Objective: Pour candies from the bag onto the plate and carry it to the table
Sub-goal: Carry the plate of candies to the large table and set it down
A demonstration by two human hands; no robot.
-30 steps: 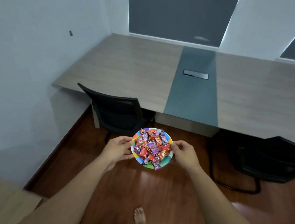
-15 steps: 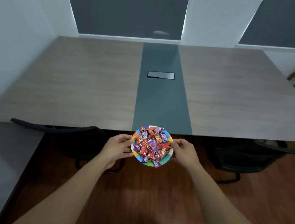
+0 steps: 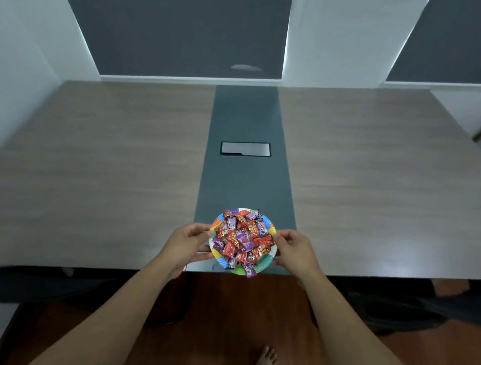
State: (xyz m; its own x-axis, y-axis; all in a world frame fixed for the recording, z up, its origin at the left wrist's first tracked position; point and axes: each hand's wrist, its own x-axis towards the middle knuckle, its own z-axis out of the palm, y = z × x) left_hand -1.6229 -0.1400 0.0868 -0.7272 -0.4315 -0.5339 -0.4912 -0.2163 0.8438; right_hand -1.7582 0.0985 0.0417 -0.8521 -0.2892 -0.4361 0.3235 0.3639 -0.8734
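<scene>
Just below the frame's centre, the plate (image 3: 266, 263), heaped with candies (image 3: 241, 237), is gripped at opposite rims by the left hand (image 3: 185, 244) and the right hand (image 3: 297, 251), fingers (image 3: 286, 236) closed on the edge, a symmetrical hold that likely keeps it level so nothing slides off. It sits over the near edge of the tabletop (image 3: 99, 159), on the central dark strip (image 3: 242, 179); whether it touches the surface cannot be told. The bag is out of view.
</scene>
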